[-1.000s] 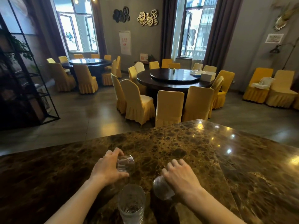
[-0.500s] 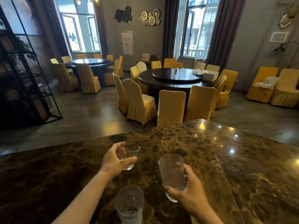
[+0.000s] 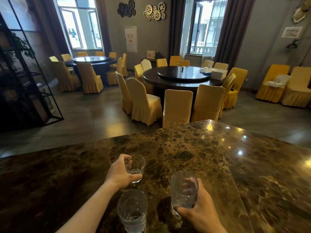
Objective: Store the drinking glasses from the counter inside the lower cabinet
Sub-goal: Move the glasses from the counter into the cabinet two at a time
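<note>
My left hand grips a short clear glass, held upright a little above the brown marble counter. My right hand is wrapped around a taller clear glass, also upright and lifted off the counter. A third tall ribbed glass stands on the counter near its front edge, between my two forearms, touched by neither hand. No cabinet is in view.
The counter runs wide to both sides, with a seam right of my right hand. Beyond its far edge lie a tiled floor, round dark tables ringed by yellow-covered chairs, and a black metal shelf at the left.
Both hands closed on glasses that lay low on the counter, turned them upright and raised them. The right glass has come nearer to me. The third glass stayed put.
</note>
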Tool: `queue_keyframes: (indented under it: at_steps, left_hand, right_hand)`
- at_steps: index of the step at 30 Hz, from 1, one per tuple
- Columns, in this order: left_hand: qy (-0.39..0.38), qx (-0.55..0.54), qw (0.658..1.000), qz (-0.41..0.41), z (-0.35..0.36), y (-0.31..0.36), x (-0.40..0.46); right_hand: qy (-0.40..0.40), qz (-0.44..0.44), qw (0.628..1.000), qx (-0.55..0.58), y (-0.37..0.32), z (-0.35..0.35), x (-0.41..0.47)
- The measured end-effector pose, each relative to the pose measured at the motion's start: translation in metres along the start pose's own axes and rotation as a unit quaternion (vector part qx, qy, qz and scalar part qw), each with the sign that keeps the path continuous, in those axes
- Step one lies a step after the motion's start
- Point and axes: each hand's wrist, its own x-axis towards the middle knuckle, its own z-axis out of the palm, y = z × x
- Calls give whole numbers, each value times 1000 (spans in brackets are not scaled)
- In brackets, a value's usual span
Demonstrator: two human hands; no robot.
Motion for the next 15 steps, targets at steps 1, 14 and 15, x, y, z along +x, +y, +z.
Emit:
queue_keyframes:
  at_steps: [1,14,15]
  left_hand:
    - [-2,2,1000,-1,1,-2,1]
    - [2,19,1000,-17,12,-21,3]
    - [2,19,1000,-18,12,-22,4]
  right_hand:
    - [-1,-1,1000,1,0,0,-1]
    - [3,27,1000,12,12,2,-12]
    - [3,28,1000,10,13,2,-12]
